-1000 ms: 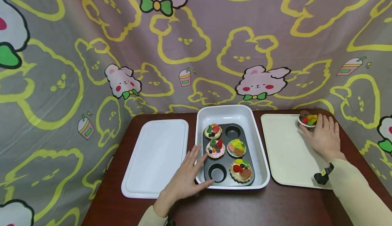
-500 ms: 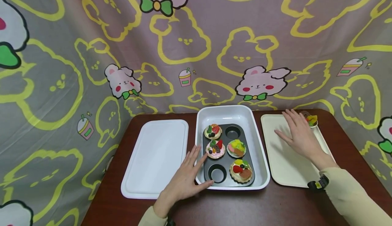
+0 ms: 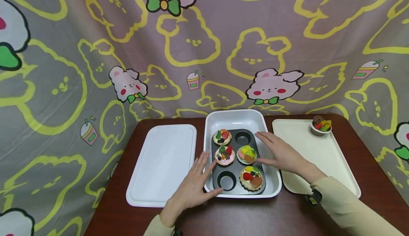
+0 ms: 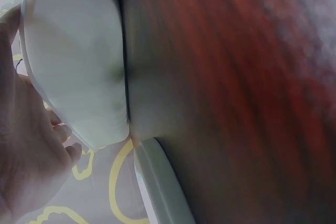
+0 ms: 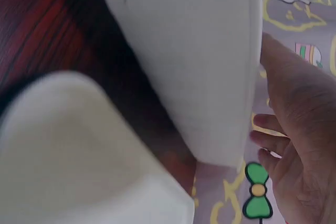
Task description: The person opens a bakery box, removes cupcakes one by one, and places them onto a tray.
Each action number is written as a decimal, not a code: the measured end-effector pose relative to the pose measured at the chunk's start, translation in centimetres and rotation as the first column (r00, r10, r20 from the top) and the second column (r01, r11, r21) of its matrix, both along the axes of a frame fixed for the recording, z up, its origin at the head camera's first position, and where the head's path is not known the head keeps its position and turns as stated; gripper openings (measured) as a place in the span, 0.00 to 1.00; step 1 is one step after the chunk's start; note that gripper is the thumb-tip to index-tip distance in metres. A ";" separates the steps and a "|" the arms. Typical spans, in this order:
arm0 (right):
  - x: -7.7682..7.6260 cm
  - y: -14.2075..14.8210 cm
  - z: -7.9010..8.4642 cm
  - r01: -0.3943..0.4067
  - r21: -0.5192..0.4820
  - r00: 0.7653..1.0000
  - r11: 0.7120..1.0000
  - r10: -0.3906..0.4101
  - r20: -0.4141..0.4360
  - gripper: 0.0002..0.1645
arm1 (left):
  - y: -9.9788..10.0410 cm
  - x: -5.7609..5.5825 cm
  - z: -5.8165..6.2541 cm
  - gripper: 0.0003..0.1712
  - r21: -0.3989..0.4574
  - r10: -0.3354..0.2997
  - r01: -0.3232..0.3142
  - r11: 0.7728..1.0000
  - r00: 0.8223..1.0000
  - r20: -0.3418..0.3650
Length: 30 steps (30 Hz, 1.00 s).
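Left hand point(image 3: 193, 189) and right hand point(image 3: 282, 154), both spread, reach over opposite sides of the deep, white, plastic-looking tub point(image 3: 234, 120) on the brown tabletop point(image 3: 236, 216). A low right thumb may dislodge the round, yellow-topped tart point(image 3: 246, 154).

I see left hand point(image 3: 191, 187) and right hand point(image 3: 282, 154) bare; left sleeve point(image 3: 158, 226) and right sleeve point(image 3: 351, 202) plain pale cream; black right-wrist device point(image 3: 315, 195), yellowish patch; black left-wrist piece point(image 3: 178, 232) mostly cut off.

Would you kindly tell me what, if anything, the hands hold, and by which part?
Nothing appears held: the left hand is spread at one side of the white tub, the right hand at the other, fingers extended.
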State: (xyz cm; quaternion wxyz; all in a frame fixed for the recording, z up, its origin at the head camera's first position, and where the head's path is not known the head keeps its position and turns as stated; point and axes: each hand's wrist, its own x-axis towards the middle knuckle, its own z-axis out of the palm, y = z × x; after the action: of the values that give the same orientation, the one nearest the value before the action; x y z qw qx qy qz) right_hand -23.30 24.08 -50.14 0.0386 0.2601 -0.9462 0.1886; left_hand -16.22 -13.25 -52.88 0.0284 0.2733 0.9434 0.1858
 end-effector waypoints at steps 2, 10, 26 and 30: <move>-0.1 -0.6 0.0 -0.013 -0.014 1.000 1.000 0.013 0.027 0.58 | 0.0 -0.1 0.1 0.57 -0.002 -0.001 0.001 1.000 1.000 0.000; -0.8 -1.7 0.1 -0.057 -0.035 0.996 0.998 0.060 0.069 0.55 | 0.0 -0.1 0.3 0.56 -0.003 -0.009 0.009 1.000 1.000 -0.004; -1.7 -3.0 0.3 -0.088 -0.013 0.979 0.996 0.089 0.183 0.52 | 0.1 -0.2 0.0 0.56 -0.003 -0.011 0.011 1.000 1.000 -0.015; -2.0 -3.3 -0.3 -0.091 -0.017 0.975 0.996 0.092 0.204 0.49 | 0.1 -0.1 -0.2 0.56 0.004 -0.008 0.008 1.000 1.000 -0.007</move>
State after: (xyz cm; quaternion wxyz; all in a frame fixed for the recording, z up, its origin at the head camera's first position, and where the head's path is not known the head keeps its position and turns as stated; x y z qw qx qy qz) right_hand -25.31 20.75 -50.42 -0.0665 0.2825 -0.9314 0.2195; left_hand -16.28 -13.10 -53.03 0.0253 0.2778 0.9420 0.1864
